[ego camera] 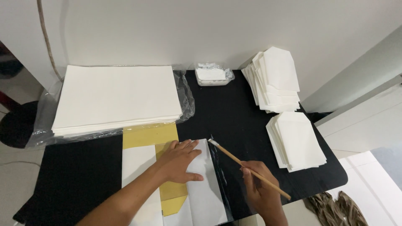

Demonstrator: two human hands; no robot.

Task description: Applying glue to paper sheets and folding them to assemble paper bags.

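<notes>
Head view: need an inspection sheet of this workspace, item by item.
Surface: black table, gloss smear by the sheet's right edge.
Job's things: white sheet over a yellow template; brush; small tray of white paste.
Clutter: paper stack on clear plastic; two piles of folded white envelopes.
Grippers: left hand flat on the sheet; right hand gripping the brush.
Cables: one cord along the wall, far left.
Surroundings: white wall, pale floor, brown cloth lower right.

left hand flat, fingers spread, right hand gripping closed
</notes>
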